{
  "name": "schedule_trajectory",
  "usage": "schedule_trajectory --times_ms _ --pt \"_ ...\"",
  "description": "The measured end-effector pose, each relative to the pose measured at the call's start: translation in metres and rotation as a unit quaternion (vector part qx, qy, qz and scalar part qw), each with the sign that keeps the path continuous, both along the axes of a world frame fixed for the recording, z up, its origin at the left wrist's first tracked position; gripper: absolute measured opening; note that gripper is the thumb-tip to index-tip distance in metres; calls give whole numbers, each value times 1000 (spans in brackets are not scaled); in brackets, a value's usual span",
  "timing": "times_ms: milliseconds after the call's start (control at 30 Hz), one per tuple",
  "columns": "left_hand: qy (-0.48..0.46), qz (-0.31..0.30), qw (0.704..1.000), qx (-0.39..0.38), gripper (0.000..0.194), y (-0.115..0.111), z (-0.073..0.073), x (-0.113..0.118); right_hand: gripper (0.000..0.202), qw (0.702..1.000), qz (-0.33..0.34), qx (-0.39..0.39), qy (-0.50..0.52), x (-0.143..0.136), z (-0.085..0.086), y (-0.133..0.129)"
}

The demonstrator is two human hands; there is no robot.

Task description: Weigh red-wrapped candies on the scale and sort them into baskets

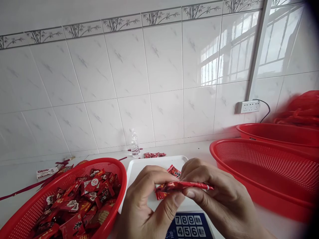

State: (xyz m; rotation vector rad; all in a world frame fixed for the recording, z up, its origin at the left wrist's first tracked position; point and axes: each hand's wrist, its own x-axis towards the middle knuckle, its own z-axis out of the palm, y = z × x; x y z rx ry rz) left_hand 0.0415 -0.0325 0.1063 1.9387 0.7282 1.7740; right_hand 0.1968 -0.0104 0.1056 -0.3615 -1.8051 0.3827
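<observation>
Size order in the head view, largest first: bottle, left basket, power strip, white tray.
1. Left basket
2. White tray, partly covered but still clearly second
3. Bottle and power strip: too alike to rank; one is taller, the other wider

1 head-worn view, facing forward and slightly down, close above hands (152, 199), tiled wall (164, 66) beyond
</observation>
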Motion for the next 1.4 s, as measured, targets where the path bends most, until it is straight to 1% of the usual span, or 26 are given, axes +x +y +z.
schedule_trajectory --times_ms 67,133,233,333,400,467,533,633,767,867,1000,1067,1133,1267,1300,1333,1400 --pt "9 -3 1000 -25 11 0 1 1 14 1000 6 -9 15 0 -1 0" --pt "15 -6 999 -49 9 0 1 2 16 999 16 -18 33 1 -1 0" --pt "1 -18 997 -79 20 -1 0 3 21 997 35 -59 38 0 -2 1" --pt "-36 -23 991 -124 23 -5 -3 4 35 991 45 -122 26 0 -4 2" --pt "-58 -24 988 -144 23 -7 -4 5 44 990 46 -135 -2 -1 -5 3" --pt "-55 -23 990 -131 23 -9 -3 6 48 992 48 -106 -50 -1 -5 2" --pt "-33 -32 994 -99 27 -8 -2 7 48 993 48 -58 -86 -2 -3 1" --pt "-3 -64 996 -58 33 -4 0 7 44 994 41 0 -102 -2 2 -1" --pt "22 -66 997 -18 33 1 -1 3 40 994 21 41 -99 -2 3 0" --pt "32 -62 998 2 30 2 -3 2 41 996 24 35 -81 -2 0 2" --pt "8 -62 998 11 21 1 -7 3 50 997 37 -30 -55 -3 -4 5" --pt "-13 -59 998 7 19 1 -7 3 50 996 38 -43 -71 -2 -4 5" --pt "-25 -60 998 -11 23 1 -7 3 45 994 40 -27 -94 -1 -2 3" --pt "-15 -120 988 -100 40 1 -9 2 41 995 34 22 -89 0 -1 0" --pt "-21 -121 985 -123 41 0 -11 3 41 996 34 27 -78 -1 -2 0" --pt "-34 -106 984 -139 39 -1 -15 3 41 997 36 28 -66 -1 -2 0" --pt "-72 -44 984 -155 32 -4 -22 5 42 998 45 17 -46 -3 -4 1"
